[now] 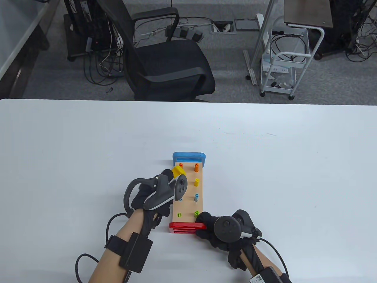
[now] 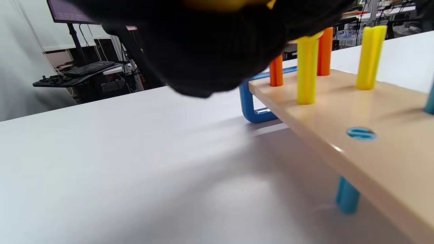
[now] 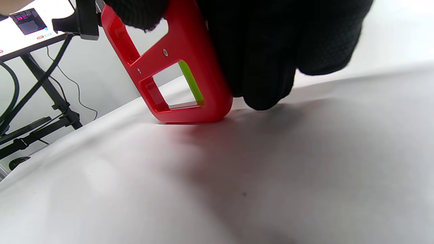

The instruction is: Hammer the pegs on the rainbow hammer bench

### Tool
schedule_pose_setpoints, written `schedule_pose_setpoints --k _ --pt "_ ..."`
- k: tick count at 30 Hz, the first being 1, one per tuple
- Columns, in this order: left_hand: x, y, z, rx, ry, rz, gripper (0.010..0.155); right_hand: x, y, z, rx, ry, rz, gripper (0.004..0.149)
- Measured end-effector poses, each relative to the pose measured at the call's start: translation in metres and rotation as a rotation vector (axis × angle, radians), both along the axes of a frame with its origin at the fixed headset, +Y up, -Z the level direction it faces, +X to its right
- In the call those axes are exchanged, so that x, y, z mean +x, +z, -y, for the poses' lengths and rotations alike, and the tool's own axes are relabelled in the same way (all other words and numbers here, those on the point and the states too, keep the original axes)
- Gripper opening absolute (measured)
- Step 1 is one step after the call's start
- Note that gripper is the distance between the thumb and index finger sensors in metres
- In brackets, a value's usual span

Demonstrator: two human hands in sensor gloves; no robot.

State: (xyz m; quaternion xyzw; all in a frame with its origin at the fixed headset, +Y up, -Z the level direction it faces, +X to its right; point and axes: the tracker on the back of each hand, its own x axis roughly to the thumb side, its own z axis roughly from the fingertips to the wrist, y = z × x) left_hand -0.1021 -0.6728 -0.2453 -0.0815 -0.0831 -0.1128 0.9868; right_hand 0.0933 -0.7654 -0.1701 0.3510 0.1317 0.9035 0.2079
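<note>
The hammer bench (image 1: 188,194) is a wooden board with a blue far end (image 1: 188,156) and a red near end (image 1: 185,227), holding orange, yellow, blue and green pegs. My left hand (image 1: 159,191) grips the toy hammer, whose yellow head (image 1: 177,171) rests on the left yellow peg (image 2: 307,73). The left blue peg (image 2: 361,133) sits flush with the board. My right hand (image 1: 212,225) holds the red end's right corner (image 3: 190,67), fingers down on the table beside it.
The white table (image 1: 88,153) stretches wide on all sides of the bench. A black office chair (image 1: 165,62) and a white cart (image 1: 282,62) stand beyond the far edge.
</note>
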Motion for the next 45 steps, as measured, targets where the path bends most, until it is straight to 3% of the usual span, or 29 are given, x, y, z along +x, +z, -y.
schedule_pose_setpoints --k 3,5,6,7,8,9,10,11,12,13,16,19,23,24,25,26,27,28,29,30,33,36,37,39,41,42,43,44,45 --pt "-0.003 0.005 -0.018 0.072 0.040 0.017 0.060 0.000 0.000 0.000 0.004 0.002 0.000 0.052" --pt "-0.010 0.008 -0.027 0.222 0.316 0.020 0.061 0.000 0.000 0.000 0.004 -0.001 0.000 0.052" --pt "-0.011 0.007 -0.025 0.213 0.386 0.011 0.060 0.000 0.000 0.000 0.004 -0.003 0.000 0.052" --pt "-0.007 0.001 -0.013 0.084 0.288 -0.009 0.059 0.000 0.000 0.000 0.004 -0.004 0.001 0.052" --pt "-0.002 -0.004 0.004 -0.115 0.063 -0.045 0.058 0.000 0.000 0.000 0.006 -0.005 0.002 0.052" --pt "-0.001 -0.001 -0.003 -0.128 -0.165 -0.099 0.053 0.000 0.000 0.000 0.007 -0.003 0.002 0.052" --pt "-0.001 0.004 0.000 0.109 0.037 0.016 0.051 0.000 0.000 0.000 0.006 -0.002 0.000 0.052" --pt "0.001 -0.005 0.006 0.001 0.025 0.018 0.050 0.000 0.000 0.000 0.004 -0.001 0.000 0.052" --pt "0.003 0.001 0.000 -0.090 -0.057 -0.056 0.051 0.000 0.000 0.000 0.005 -0.003 -0.001 0.052" --pt "0.002 0.002 0.000 -0.013 -0.021 -0.013 0.051 0.000 0.000 0.000 0.002 -0.005 -0.002 0.052" --pt "0.004 0.001 0.005 0.021 -0.006 0.003 0.051 0.000 0.000 0.000 0.003 -0.003 -0.001 0.052" --pt "0.001 0.000 -0.008 0.002 0.012 0.000 0.055 0.000 0.000 0.000 0.003 -0.005 -0.001 0.052" --pt "-0.010 0.004 -0.021 0.180 0.343 -0.003 0.058 0.000 0.000 0.000 0.004 -0.005 -0.001 0.052" --pt "-0.007 0.002 -0.014 0.144 0.300 0.003 0.056 0.000 0.000 0.000 0.002 -0.005 -0.001 0.052" --pt "0.001 -0.005 0.009 -0.089 0.044 -0.006 0.054 0.000 0.000 0.000 0.002 -0.006 -0.001 0.052" --pt "0.004 0.000 0.002 -0.105 -0.141 -0.096 0.049 0.000 0.000 0.000 0.002 -0.006 -0.001 0.052" --pt "0.000 0.002 0.003 0.097 0.065 0.001 0.048 0.000 0.000 0.000 0.001 -0.007 -0.003 0.052" --pt "0.005 -0.005 0.010 -0.031 0.027 -0.020 0.048 0.000 0.000 0.000 -0.001 -0.004 -0.002 0.052" --pt "0.005 -0.001 0.005 -0.073 -0.025 -0.046 0.048 -0.001 0.000 0.001 0.001 -0.004 -0.001 0.052" --pt "0.006 0.001 0.006 0.009 0.024 -0.015 0.048 0.000 0.000 0.001 0.002 -0.003 -0.001 0.052" --pt "0.007 0.001 0.007 -0.004 0.008 -0.027 0.049 -0.001 0.000 0.000 0.004 0.001 0.000 0.052" --pt "0.004 0.000 -0.008 -0.060 -0.012 -0.036 0.053 0.000 0.000 0.001 0.007 -0.001 0.001 0.052" --pt "0.003 0.002 -0.013 -0.035 0.010 -0.036 0.054 0.000 0.000 0.001 0.006 -0.001 0.001 0.052" --pt "-0.001 0.007 -0.030 0.140 0.180 -0.026 0.057 0.000 0.000 0.001 0.008 0.000 0.002 0.052" --pt "-0.002 0.010 -0.030 0.237 0.313 -0.016 0.058 0.000 0.000 0.001 0.007 -0.001 0.002 0.052" --pt "0.001 0.007 -0.021 0.203 0.282 -0.007 0.056 0.000 0.000 0.001 0.007 -0.002 0.002 0.052" --pt "0.006 0.001 -0.007 0.075 0.133 -0.013 0.054 0.000 0.000 0.001 0.007 -0.002 0.002 0.052" --pt "0.012 -0.006 0.008 -0.145 -0.189 -0.079 0.050 0.000 0.000 0.001 0.007 -0.001 0.003 0.052" --pt "0.009 0.002 0.002 0.049 -0.041 -0.032 0.048 -0.001 0.000 0.001 0.008 -0.001 0.002 0.052"
